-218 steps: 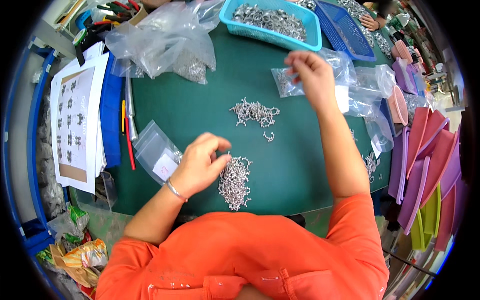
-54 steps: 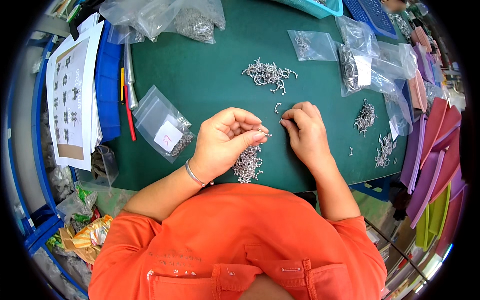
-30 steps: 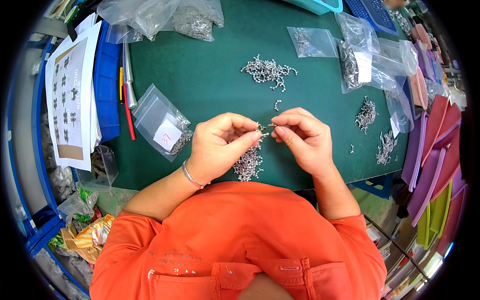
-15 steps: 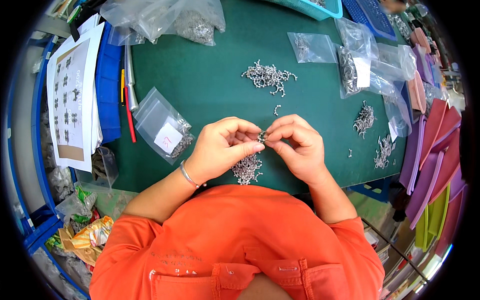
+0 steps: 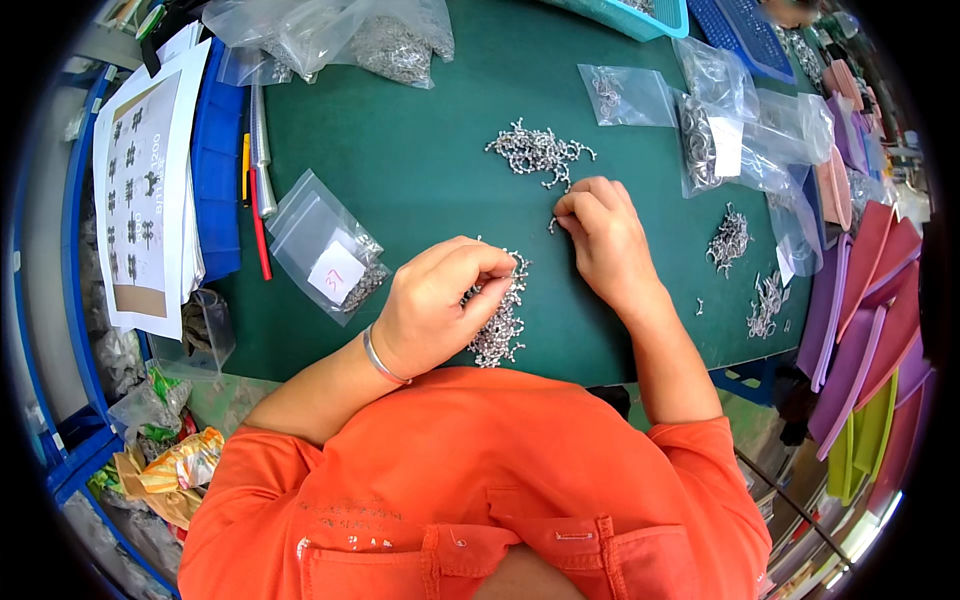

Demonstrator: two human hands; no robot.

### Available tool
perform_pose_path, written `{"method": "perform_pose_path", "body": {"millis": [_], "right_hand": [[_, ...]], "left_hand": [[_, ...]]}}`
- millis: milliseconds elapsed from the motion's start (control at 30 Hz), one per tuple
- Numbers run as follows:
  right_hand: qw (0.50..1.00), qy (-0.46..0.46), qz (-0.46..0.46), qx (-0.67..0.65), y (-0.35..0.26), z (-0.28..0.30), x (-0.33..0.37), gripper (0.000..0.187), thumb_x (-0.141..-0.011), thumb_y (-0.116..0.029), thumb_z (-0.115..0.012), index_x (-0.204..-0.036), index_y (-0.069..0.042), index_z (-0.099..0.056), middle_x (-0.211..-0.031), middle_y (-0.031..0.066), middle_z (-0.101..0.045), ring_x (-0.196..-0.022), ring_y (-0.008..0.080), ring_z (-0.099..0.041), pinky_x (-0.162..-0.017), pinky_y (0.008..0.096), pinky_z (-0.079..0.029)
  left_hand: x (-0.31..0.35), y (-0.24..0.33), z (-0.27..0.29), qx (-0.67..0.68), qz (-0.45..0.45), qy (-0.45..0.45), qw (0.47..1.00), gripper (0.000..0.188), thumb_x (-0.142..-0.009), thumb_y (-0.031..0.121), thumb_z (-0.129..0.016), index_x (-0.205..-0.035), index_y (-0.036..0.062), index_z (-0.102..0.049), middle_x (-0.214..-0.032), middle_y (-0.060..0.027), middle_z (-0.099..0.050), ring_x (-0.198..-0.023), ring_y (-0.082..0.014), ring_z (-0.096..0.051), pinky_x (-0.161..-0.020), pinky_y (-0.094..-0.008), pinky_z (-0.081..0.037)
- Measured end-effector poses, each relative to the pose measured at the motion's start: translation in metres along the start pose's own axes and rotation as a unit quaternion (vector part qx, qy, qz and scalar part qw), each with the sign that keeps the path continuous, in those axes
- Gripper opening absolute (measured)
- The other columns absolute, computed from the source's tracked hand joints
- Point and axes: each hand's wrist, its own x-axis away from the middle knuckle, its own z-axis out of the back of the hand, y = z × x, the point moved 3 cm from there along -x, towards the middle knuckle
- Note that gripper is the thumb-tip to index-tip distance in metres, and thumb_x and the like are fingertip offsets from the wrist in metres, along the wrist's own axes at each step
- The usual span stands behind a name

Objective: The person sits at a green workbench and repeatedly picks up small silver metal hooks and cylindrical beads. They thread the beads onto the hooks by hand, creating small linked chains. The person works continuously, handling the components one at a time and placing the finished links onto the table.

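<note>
My left hand (image 5: 440,298) is closed in a pinch over the left side of a pile of small silver metal pieces (image 5: 497,338) near the table's front edge. What its fingertips hold, if anything, blends with the pile. Farther right and away from me, my right hand (image 5: 606,240) pinches a single small silver metal piece (image 5: 552,226) at the table surface. Just beyond it lies a second heap of small branched silver pieces (image 5: 538,152).
Left on the green table (image 5: 380,160) are zip bags of metal parts (image 5: 335,262), a red pen (image 5: 259,225) and a blue bin (image 5: 220,170). Bagged parts (image 5: 698,140) and small heaps (image 5: 730,238) lie right. A turquoise basket (image 5: 640,22) stands at the back.
My hands have parted. The right moved away from me and to the right, onto the lone metal piece; the left drew slightly back, uncovering more of the near pile.
</note>
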Motion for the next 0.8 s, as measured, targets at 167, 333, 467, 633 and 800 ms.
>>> {"method": "perform_pose_path", "body": {"millis": [167, 333, 467, 633, 800], "right_hand": [[0.964, 0.002, -0.139, -0.225, -0.003, 0.001, 0.013, 0.007, -0.084, 0.004, -0.066, -0.089, 0.0, -0.063, -0.088, 0.0099, -0.065, -0.077, 0.0225, -0.063, -0.069, 0.0298, -0.051], [0.926, 0.007, -0.135, -0.353, -0.012, 0.001, 0.018, 0.007, -0.086, 0.006, -0.064, -0.09, 0.0, -0.064, -0.088, 0.0092, -0.065, -0.077, 0.0177, -0.063, -0.068, 0.0281, -0.05], [0.948, -0.007, -0.013, -0.317, -0.032, 0.008, 0.01, 0.01, -0.083, 0.008, -0.066, -0.088, -0.001, -0.063, -0.089, 0.0102, -0.065, -0.08, 0.0215, -0.064, -0.069, 0.0302, -0.052], [0.963, -0.037, 0.07, -0.257, -0.03, 0.008, -0.01, 0.014, -0.08, 0.009, -0.067, -0.088, -0.002, -0.063, -0.09, 0.012, -0.065, -0.083, 0.0267, -0.064, -0.071, 0.0338, -0.053], [0.991, -0.019, 0.127, -0.032, -0.012, -0.005, -0.035, 0.024, -0.077, 0.011, -0.06, -0.096, -0.001, -0.067, -0.1, 0.012, -0.065, -0.092, 0.0323, -0.061, -0.082, 0.0389, -0.05]], "left_hand": [[0.0, -0.011, 0.002, -0.047, 0.032, -0.094, 0.994, 0.012, -0.079, -0.002, -0.074, -0.089, 0.0005, -0.067, -0.085, -0.0076, -0.066, -0.068, -0.0144, -0.063, -0.063, -0.0242, -0.052], [-0.004, -0.008, 0.002, 0.125, 0.214, -0.085, 0.965, 0.017, -0.085, 0.002, -0.072, -0.101, -0.0009, -0.066, -0.089, -0.0069, -0.068, -0.072, -0.0099, -0.064, -0.066, -0.0237, -0.054], [-0.006, -0.016, -0.007, 0.385, 0.344, -0.077, 0.853, 0.018, -0.092, 0.004, -0.067, -0.107, -0.0052, -0.063, -0.095, -0.0106, -0.069, -0.082, -0.0154, -0.069, -0.073, -0.0272, -0.058], [0.006, -0.028, -0.008, 0.372, 0.268, -0.001, 0.889, 0.018, -0.092, -0.002, -0.064, -0.109, -0.005, -0.062, -0.098, -0.0105, -0.068, -0.087, -0.0166, -0.069, -0.077, -0.0273, -0.058], [0.006, -0.021, -0.004, 0.301, 0.201, 0.023, 0.932, 0.011, -0.089, -0.006, -0.065, -0.101, -0.0046, -0.066, -0.099, -0.0104, -0.068, -0.09, -0.0178, -0.069, -0.079, -0.0276, -0.058]]}}
